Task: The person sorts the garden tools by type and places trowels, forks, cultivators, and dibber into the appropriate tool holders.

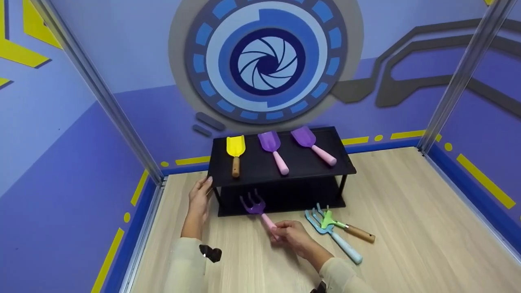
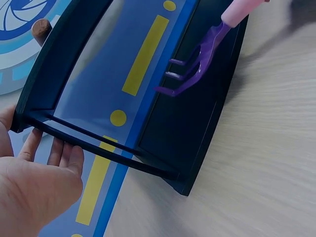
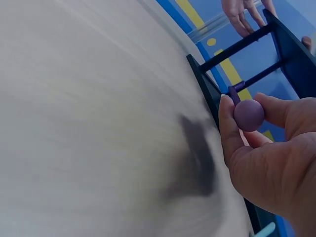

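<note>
My right hand (image 1: 294,238) pinches the pink handle (image 3: 249,115) of a small hand rake between thumb and fingers. Its purple tines (image 1: 255,206) point into the opening of a black two-tier shelf (image 1: 281,182), just over the lower board (image 2: 190,116). At the shelf's left front corner, my left hand (image 1: 199,199) grips the edge of the upper board, thumb on one side and fingers beneath (image 2: 64,154). On the upper board lie a yellow scoop (image 1: 236,147) with a wooden handle and two purple scoops, one in the middle (image 1: 270,142) and one at the right (image 1: 304,137).
Right of the shelf, a light blue hand rake (image 1: 344,246) lies on the wooden table (image 1: 411,195). A green rake with a wooden handle (image 1: 360,233) rests partly over it. Patterned blue and purple walls (image 1: 138,118) with metal corner posts enclose the table.
</note>
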Available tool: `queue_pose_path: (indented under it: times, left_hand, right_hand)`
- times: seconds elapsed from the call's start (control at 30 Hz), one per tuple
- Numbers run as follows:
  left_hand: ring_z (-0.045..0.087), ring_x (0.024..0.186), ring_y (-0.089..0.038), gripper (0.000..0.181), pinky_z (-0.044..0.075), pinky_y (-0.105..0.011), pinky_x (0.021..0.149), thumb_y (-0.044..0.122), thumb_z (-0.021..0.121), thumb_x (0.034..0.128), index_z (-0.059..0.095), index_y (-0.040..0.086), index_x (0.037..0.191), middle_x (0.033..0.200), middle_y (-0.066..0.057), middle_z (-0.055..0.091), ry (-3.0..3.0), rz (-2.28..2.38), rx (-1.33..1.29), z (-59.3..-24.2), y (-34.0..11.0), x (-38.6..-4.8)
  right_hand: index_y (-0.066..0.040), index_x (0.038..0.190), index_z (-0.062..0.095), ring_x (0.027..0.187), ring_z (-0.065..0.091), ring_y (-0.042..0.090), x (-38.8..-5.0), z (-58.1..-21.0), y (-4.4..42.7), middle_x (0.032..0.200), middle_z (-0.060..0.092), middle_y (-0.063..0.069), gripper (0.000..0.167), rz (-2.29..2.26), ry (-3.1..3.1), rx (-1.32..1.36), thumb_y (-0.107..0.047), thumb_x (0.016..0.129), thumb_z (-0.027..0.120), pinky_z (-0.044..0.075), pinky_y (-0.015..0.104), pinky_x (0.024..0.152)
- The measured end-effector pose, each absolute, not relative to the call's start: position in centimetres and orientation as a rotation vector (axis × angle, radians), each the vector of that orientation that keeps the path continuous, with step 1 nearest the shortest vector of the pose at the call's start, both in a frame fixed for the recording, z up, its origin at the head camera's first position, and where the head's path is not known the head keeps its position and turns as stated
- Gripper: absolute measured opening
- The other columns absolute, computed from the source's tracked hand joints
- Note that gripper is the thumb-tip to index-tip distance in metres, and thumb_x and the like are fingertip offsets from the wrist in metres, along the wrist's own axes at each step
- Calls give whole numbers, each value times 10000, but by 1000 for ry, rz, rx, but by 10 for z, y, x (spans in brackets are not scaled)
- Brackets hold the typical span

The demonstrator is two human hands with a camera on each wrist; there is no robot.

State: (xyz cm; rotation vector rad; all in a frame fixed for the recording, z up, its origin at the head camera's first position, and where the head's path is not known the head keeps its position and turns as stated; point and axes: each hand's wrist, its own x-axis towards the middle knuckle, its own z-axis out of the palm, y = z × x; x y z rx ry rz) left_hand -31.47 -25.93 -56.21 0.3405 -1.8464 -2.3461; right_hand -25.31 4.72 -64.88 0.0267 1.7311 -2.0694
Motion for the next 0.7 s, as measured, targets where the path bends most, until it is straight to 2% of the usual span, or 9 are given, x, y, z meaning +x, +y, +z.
queue_pose_path:
  times: [0.27, 0.57, 0.7]
  left_hand:
    - [506, 1469, -311, 449, 342, -447, 1344, 254, 581, 1118, 535, 11, 1492, 1409, -68, 625, -1835, -2333, 353, -563, -260, -317]
    - [494, 1508, -343, 465, 342, -455, 1345, 246, 577, 1120, 524, 9, 1516, 1504, -141, 591, -1831, -2321, 344, -562, -259, -315]
    - [481, 1520, -351, 490, 333, -465, 1349, 256, 587, 1116, 511, 11, 1534, 1524, -142, 583, -1824, -2331, 350, -561, -258, -313]
  right_hand:
    - [178, 1231, 637, 807, 735, 144, -258, -645, 21, 992, 761, 153, 370, -2133, 1734, 71, -71, 977, 738, 655, 292, 789]
    - [171, 1251, 646, 855, 704, 147, -259, -642, -6, 1055, 740, 183, 391, -2144, 1803, 140, -91, 977, 743, 670, 319, 832]
    - [165, 1269, 631, 850, 696, 137, -259, -645, -15, 1031, 732, 139, 419, -2160, 1782, 160, -91, 957, 744, 650, 278, 803]
